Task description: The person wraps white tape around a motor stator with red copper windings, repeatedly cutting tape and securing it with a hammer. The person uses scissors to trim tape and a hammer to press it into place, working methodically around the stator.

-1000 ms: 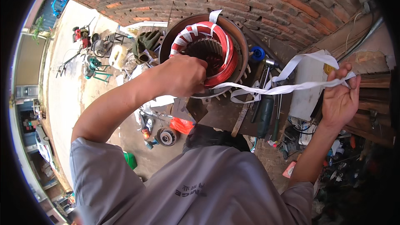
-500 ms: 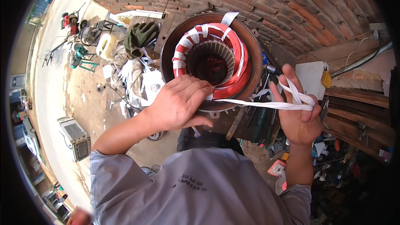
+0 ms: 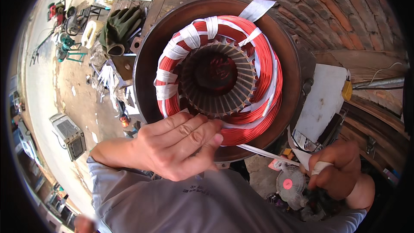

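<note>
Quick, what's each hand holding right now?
Left hand: on the red stator winding; grip can't be told.
Right hand: closed, holding white tape.

The left hand (image 3: 181,146) lies over the red wire ring (image 3: 241,136) at its seven o'clock — the right hand (image 3: 338,170), out at four o'clock, grips a white strip (image 3: 268,154).

L grip (image 3: 179,146) hides lower-L pt of red coil (image 3: 248,134), R grip (image 3: 338,170) pt of wht tape (image 3: 268,154).
</note>
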The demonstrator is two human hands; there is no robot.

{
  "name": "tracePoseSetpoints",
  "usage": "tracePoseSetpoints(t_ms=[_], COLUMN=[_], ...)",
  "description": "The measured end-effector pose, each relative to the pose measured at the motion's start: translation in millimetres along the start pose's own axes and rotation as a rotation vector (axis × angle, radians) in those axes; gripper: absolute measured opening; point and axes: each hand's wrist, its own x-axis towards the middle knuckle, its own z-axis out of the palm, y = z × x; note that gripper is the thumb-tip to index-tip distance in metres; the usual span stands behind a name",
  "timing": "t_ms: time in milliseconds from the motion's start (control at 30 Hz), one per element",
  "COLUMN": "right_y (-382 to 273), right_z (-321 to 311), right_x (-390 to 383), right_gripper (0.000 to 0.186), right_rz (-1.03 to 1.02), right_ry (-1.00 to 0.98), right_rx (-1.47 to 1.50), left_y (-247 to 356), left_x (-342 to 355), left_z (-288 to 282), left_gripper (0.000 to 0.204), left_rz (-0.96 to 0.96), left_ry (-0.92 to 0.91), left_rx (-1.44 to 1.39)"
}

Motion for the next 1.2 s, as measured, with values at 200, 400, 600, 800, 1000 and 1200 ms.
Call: tracePoseSetpoints(t_ms=[200,400,600,800,1000,1200], right_y=[-6,-19,16,32,52,58], right_z=[-6,-7,0,0,10,12], right_x=[-6,-13,-17,-17,-66,-107], right_gripper=[0.036,0.022,0.037,0.055,0.057,0.039], right_rz=[-0.106,0.016,-0.093,-0.176,-0.143,-0.31], right_ry=[-0.034,0.088,0.307,0.353,0.682,0.515], right_rx=[-0.098,-0.04,0.392,0.127,-0.403,-0.397], left_y=[-5,-7,-1,1,5,17], left_x=[3,4,5,7,-2,-1], left_z=[5,3,7,3,8,-7], left_gripper=[0.033,0.034,0.018,0.013,0.02,0.041], left_rz=[0.04,0.05,-0.044,-0.051,-0.084,-0.128], left_ry=[0.016,0.012,0.057,-0.017,0.064,0.228], left_rx=[0.017,0.01,-0.032,-0.046,-0.124,-0.448])
